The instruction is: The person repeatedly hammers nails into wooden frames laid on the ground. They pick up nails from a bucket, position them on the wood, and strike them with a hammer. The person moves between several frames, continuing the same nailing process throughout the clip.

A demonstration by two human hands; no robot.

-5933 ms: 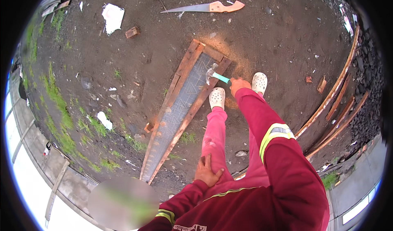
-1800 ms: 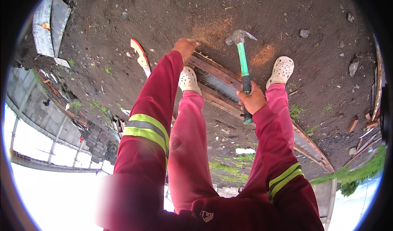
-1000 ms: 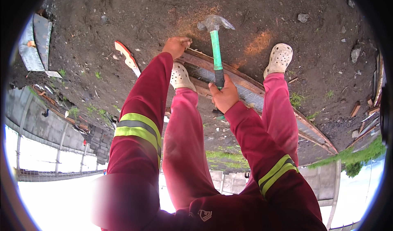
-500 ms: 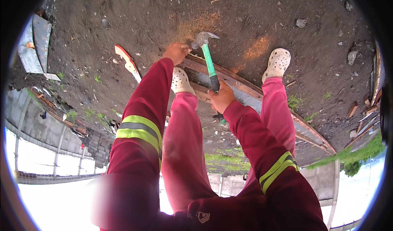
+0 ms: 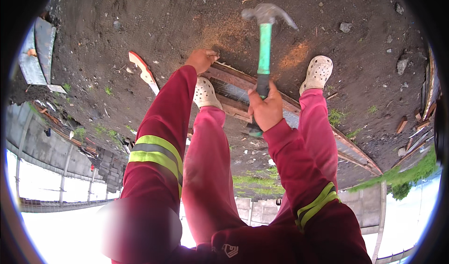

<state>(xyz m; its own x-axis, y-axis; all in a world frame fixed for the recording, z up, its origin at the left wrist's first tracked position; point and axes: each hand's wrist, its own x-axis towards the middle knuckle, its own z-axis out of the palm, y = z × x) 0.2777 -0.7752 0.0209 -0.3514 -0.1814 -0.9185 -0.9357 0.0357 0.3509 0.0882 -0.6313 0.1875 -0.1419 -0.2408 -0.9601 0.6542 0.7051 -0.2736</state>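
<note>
A claw hammer [image 5: 264, 48] with a green handle and black grip is raised over the wooden frame, head pointing away from me. Wrapped round its black grip is my right hand [image 5: 267, 109]. My left hand [image 5: 201, 60] rests at the far left end of the wooden frame [image 5: 292, 104], fingers pinched together. Whatever is between those fingertips is too small to make out. The frame, long and narrow with a grey sheet inside its rails, lies slantwise between my feet. My left clog [image 5: 206, 91] is up against it.
A white, red-edged tool handle [image 5: 142, 69] lies on the dirt left of my left arm. My right clog [image 5: 319, 72] stands beyond the frame. Sawdust [image 5: 294, 54] is scattered on the ground. Bent metal sheets [image 5: 43, 53] lie far left, timber scraps [image 5: 414, 142] at right.
The hammer has swung up and to the right, away from my left hand. My right hand has moved slightly right with it. My left hand stays at the frame's end.
</note>
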